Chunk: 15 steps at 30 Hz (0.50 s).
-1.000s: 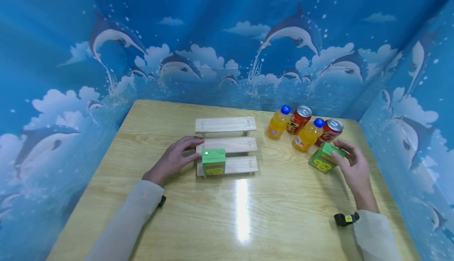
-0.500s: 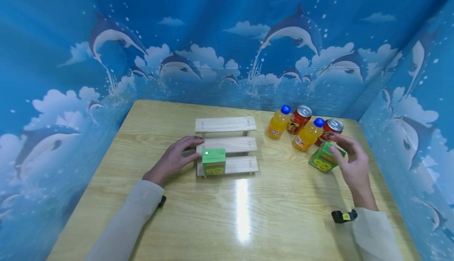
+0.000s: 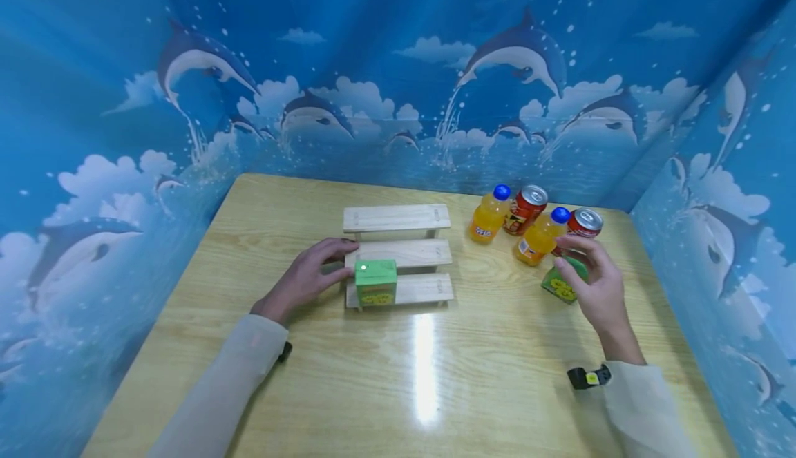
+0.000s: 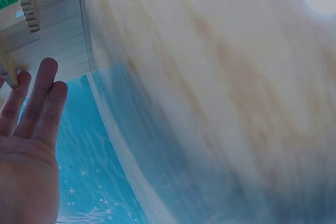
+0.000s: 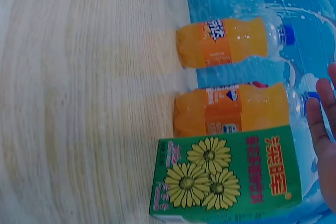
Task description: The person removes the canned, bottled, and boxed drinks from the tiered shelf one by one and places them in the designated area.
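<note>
My left hand [image 3: 305, 275] is at the left end of a three-tier wooden shelf [image 3: 413, 254], its fingers reaching the middle tier's edge. The left wrist view shows straight fingers [image 4: 44, 95] against the wood. Beside the thumb, a green drink carton [image 3: 376, 284] stands on the lowest tier. Over a second green carton [image 3: 560, 288] on the table hovers my right hand [image 3: 595, 285], thumb and fingers apart. It partly hides that carton in the head view. Yellow flowers mark the carton's face [image 5: 226, 177] in the right wrist view, where a gap separates it from the fingers [image 5: 317, 119].
Two orange soda bottles [image 3: 489, 217] with blue caps stand at the back right. Two red cans [image 3: 526, 211] are behind and beside them. Blue dolphin-print curtains [image 3: 398, 85] border the wooden table [image 3: 348, 389] at the back and sides.
My right hand has come off the second carton and shifted left, now in front of it and the nearer bottle. The left hand and the shelf carton have stayed put.
</note>
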Each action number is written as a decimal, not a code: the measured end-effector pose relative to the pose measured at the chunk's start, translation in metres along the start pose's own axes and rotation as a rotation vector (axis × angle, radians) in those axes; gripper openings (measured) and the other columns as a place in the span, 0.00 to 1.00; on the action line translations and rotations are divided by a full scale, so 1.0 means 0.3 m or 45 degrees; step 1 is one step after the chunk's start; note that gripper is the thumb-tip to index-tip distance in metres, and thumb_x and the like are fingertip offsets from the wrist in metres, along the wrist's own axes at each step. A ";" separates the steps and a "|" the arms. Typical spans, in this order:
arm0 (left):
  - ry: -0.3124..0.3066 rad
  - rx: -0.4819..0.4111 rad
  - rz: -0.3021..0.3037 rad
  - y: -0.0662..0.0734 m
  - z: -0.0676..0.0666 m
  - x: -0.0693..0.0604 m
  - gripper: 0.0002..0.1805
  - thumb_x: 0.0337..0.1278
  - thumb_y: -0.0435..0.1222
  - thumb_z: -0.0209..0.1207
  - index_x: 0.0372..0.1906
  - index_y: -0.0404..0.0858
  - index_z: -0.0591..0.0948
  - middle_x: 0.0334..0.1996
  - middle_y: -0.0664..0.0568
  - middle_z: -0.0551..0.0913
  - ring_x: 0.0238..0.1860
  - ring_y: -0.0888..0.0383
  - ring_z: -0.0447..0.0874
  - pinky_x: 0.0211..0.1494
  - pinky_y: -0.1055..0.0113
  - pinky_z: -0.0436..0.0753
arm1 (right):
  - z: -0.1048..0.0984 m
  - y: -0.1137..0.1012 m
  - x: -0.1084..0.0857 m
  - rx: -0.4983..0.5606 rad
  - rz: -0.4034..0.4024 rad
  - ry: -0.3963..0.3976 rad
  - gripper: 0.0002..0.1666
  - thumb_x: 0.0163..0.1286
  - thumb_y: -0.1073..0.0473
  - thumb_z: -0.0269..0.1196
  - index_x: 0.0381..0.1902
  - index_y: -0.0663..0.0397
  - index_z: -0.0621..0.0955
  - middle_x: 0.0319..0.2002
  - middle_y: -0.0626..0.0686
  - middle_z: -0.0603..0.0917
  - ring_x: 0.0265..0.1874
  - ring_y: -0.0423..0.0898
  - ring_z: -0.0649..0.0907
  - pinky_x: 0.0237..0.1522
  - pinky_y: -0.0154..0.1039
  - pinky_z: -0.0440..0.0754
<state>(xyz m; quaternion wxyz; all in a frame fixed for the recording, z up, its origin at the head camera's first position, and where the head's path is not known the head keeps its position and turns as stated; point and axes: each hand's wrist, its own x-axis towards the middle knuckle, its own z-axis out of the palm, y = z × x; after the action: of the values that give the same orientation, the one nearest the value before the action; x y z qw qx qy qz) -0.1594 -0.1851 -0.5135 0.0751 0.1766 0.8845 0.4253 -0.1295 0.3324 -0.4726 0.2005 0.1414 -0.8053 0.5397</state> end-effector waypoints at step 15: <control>0.012 -0.007 0.015 -0.007 0.003 0.002 0.30 0.74 0.43 0.70 0.77 0.53 0.78 0.76 0.49 0.77 0.67 0.46 0.86 0.74 0.43 0.83 | 0.070 -0.020 0.002 0.010 0.048 -0.085 0.24 0.77 0.76 0.64 0.69 0.69 0.78 0.61 0.35 0.85 0.63 0.35 0.82 0.67 0.26 0.80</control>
<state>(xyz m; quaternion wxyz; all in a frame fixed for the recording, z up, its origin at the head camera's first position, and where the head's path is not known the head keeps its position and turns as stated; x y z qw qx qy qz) -0.1603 -0.1854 -0.5157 0.0690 0.1795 0.8826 0.4291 -0.1310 0.3105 -0.4744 0.1628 0.1449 -0.8120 0.5415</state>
